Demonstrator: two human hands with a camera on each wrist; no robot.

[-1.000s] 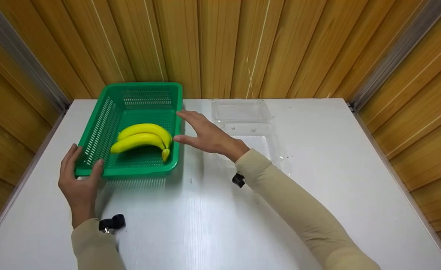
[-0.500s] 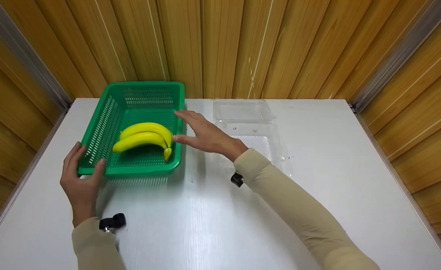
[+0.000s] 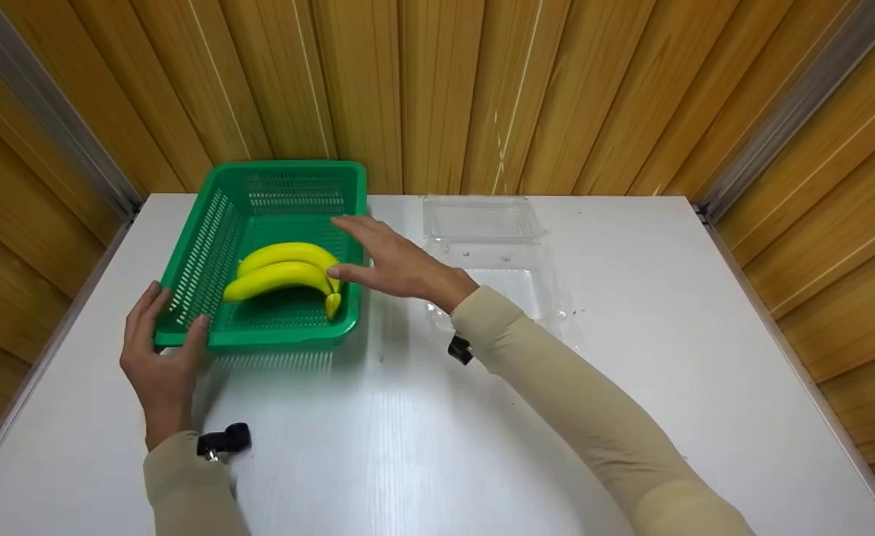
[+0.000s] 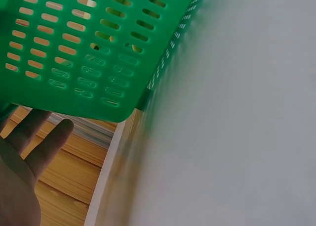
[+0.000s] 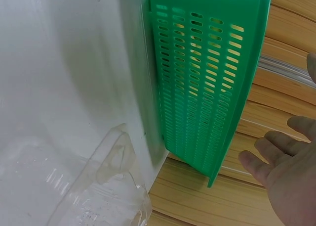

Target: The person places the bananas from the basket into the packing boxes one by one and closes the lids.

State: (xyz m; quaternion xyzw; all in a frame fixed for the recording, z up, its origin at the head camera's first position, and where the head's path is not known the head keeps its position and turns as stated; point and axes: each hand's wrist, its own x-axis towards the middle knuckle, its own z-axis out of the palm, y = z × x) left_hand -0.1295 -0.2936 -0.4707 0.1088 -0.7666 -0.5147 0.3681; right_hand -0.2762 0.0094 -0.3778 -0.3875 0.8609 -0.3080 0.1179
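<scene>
A green plastic basket [image 3: 289, 339] sits at the left back of the white table, with yellow bananas [image 3: 277, 279] joined at the stem inside it. At its near left corner is my left hand [image 3: 156, 365], fingers along the outer left side and thumb by the front rim. The left wrist view shows the fingers [image 4: 49, 147] of this hand fairly straight beside the basket's rim. My right hand [image 3: 400, 260] reaches over the right rim with thumb and fingers spread. Its thumb tip overlaps the bananas in the head view; contact cannot be told. Nothing is in its grasp.
An open clear plastic clamshell box [image 3: 482, 223] lies right of the basket, partly behind the right forearm. Wood-patterned walls [image 3: 437, 89] enclose the white table [image 3: 408, 461] at the back and both sides.
My right hand has moved slightly left, further over the basket's right rim toward the bananas. The left hand stays at the basket's corner. The head view has shifted a little.
</scene>
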